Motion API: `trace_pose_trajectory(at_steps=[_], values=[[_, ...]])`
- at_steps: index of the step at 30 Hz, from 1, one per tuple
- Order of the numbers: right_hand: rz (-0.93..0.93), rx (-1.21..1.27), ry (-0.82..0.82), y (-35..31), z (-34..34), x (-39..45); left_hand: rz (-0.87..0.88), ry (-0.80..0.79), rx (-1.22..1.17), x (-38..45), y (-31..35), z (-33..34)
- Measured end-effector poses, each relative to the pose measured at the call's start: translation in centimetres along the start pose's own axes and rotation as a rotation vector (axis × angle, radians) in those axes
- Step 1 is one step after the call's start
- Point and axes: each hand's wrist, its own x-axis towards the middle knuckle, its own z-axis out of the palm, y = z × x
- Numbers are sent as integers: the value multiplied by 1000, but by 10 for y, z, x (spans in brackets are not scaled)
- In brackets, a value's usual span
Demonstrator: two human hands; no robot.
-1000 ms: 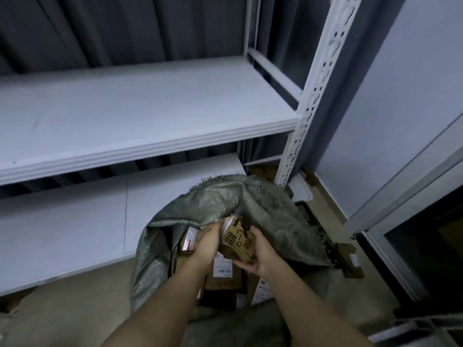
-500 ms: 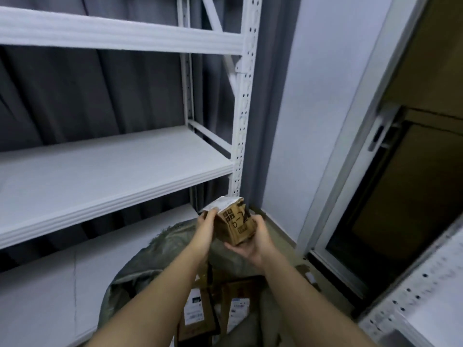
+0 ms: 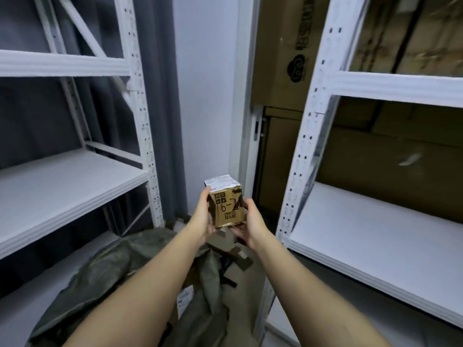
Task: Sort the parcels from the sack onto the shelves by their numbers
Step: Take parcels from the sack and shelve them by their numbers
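- Two white shelving units are being framed: the left shelving unit (image 3: 75, 176) beside a grey curtain (image 3: 160, 101), and the right shelving unit (image 3: 375, 246), which was out of view a second ago; the view has swung up and to the right from the sack, so a destination shelf is judged to be under consideration
- Large brown cartons (image 3: 283, 58) are being seen behind the right unit; a dark round logo and a vertical line of print are being shown on one, too blurred to be read
- The grey-green sack (image 3: 120, 269) is being left open on the floor at lower left, with further parcels partly exposed in its mouth, one carrying a white printed label (image 3: 185, 300) that cannot be read; sorting is therefore judged to be at an early stage
- The small brown parcel (image 3: 226, 205), a second ago just above the sack mouth, is now being held well clear of it, upright, between the two units at mid-frame
- The parcel is being gripped by the left hand (image 3: 204, 216) along its left side, fingers curled round the edge, and cradled by the right hand (image 3: 246, 221) from beneath and the right, fingers curled under
- A handwritten mark is being presented to the camera, read as "6-" followed by a figure resembling 7 or 2, not certain; a white shipping label on top is illegible
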Motion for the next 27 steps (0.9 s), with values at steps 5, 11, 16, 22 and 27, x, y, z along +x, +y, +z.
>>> trace_pose_trajectory(at_steps=[5,11,16,22,27], values=[[-92,-14,109,-27,-77,-40,-46,-126,14,-24,-22,79],[-118,10,232,-53,-192,-99,-108,-277,131,-60,-66,185],[-105,5,337,-67,-308,-166,-146,-362,216,-100,-128,283],[-137,-34,473,-80,-455,-259,-175,-540,324,-169,-216,413],[-134,22,595,-87,-556,-328,-210,-687,407,-218,-269,507]])
